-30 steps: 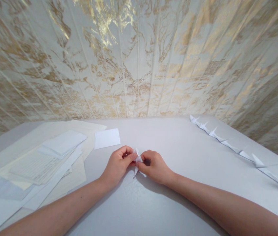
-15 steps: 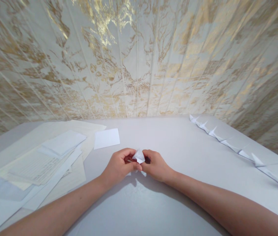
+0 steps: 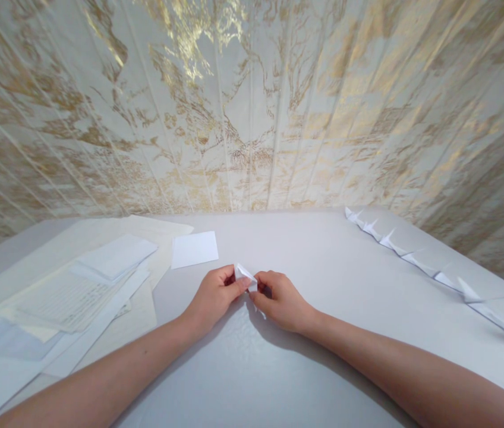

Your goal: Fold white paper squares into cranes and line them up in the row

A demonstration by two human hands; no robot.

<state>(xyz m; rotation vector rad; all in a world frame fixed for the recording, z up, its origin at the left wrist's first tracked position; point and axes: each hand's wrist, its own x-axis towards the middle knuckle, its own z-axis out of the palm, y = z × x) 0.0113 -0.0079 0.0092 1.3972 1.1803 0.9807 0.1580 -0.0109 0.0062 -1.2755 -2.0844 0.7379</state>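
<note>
A small folded piece of white paper (image 3: 243, 273) is held between my two hands, just above the middle of the table. My left hand (image 3: 213, 297) pinches it, thumb in front and fingers behind. My right hand (image 3: 282, 299) closes its thumb and fingertips on the paper's right edge. A small white point of paper shows below the right fingertips; whether it belongs to the same piece I cannot tell. Beyond my left hand a flat white sheet (image 3: 194, 249) lies on the table.
Folded paper cranes (image 3: 386, 239) stand in a row along the table's right side. Loose papers (image 3: 65, 297), some with printed text, overlap at the left. The white table (image 3: 287, 235) ends at a wall (image 3: 252, 119) with a gold pattern.
The folded paper has turned and shifted slightly left and up in my hands. My left thumb now lies across its front. My right hand has hardly moved.
</note>
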